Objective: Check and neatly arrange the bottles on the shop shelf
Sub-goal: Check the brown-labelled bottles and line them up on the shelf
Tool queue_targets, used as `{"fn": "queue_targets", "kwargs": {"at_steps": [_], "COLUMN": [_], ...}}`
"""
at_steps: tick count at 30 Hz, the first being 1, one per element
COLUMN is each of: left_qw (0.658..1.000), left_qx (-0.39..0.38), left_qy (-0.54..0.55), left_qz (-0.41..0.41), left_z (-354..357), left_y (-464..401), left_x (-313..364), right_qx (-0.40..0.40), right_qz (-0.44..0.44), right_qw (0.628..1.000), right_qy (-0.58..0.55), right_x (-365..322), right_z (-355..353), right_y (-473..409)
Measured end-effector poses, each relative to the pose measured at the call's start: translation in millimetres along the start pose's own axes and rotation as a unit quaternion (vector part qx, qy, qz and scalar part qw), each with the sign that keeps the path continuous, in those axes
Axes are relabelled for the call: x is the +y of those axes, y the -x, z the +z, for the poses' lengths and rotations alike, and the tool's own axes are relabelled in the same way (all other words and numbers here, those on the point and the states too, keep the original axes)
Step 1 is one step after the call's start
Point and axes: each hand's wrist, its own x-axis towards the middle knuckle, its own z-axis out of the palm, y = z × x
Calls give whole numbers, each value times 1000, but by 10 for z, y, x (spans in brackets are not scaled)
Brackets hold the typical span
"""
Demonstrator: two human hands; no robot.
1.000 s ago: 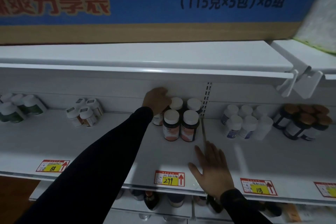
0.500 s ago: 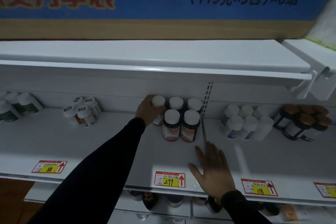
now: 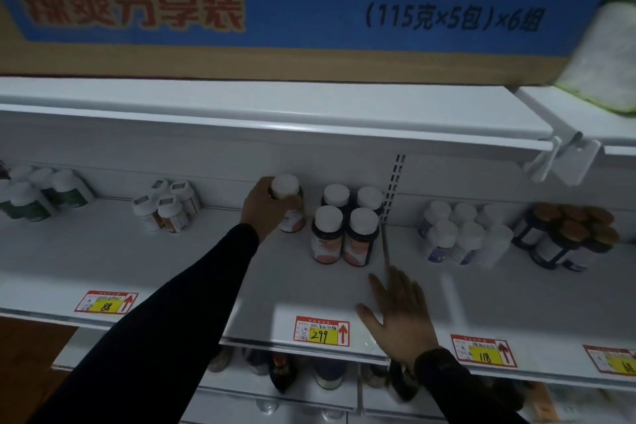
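Head view: bottle apparently in left hand

Long black sleeves on both arms, reaching wrists; hands bare.

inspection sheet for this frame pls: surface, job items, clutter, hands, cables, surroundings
Surface: white shop shelf, dimly lit; price tags 88, 299 and 118 on its front edge.
Job's things: one dark white-capped bottle gripped, set apart to the left of a block of four matching bottles, all upright.
Clutter: other bottle groups along the shelf: green, small white, white with blue labels, brown-capped.
Grippers: left hand curled round the bottle; right hand flat on the shelf, fingers spread.
Cables: nothing seen.
Surroundings: cardboard carton with blue band on the shelf above; more bottles on the shelf below, unclear.
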Motion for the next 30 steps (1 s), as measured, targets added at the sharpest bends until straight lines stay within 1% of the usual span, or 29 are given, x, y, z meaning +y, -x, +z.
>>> {"fn": "queue_targets", "kwargs": {"at_steps": [3, 4, 7, 9, 12, 15, 18, 20, 22, 25, 27, 29, 30], "left_qw": [999, 998, 994, 992, 988, 983, 980, 977, 973, 970, 969, 966, 962], "left_qx": [17, 19, 21, 23, 16, -24, -70, -92, -102, -95, -90, -95, -101], "left_qy": [46, 65, 111, 127, 150, 170, 182, 188, 199, 214, 219, 229, 241], "left_qz": [-6, -10, -9, -6, -37, -58, -52, -51, -55, -64, -68, -76, -84], "left_z": [-139, -183, -299, -363, -441, -470, -409, -337, -269, -187, -159, -158, -164], "left_y": [135, 179, 335, 471, 630, 798, 994, 1094, 1173, 1256, 1285, 1303, 1303], "left_x": [54, 59, 83, 120, 130, 158, 242, 305, 359, 391, 384, 360, 339], "right_qx": [-20, -42, -62, -26, 15, 4, -24, -43, -43, -38, -43, -59, -75], "right_qz": [-9, -5, 7, 4, -4, -28, -68, -83, -94, -96, -92, -76, -61], "right_qw": [1000, 999, 997, 994, 980, 940, 895, 869, 850, 833, 814, 781, 758], "right_qy": [20, 19, -48, -109, -200, -339, -441, -486, -516, -543, -572, -617, -645], "right_x": [-24, -24, -81, -171, -375, -626, -868, -994, -1063, -1094, -1081, -1056, -1051], "right_z": [-90, -138, -310, -427, -611, -772, -934, -1023, -1064, -1094, -1092, -1074, -1066], "right_y": [-12, -20, -35, -2, 48, 90, 143, 183, 203, 230, 249, 262, 265]}}
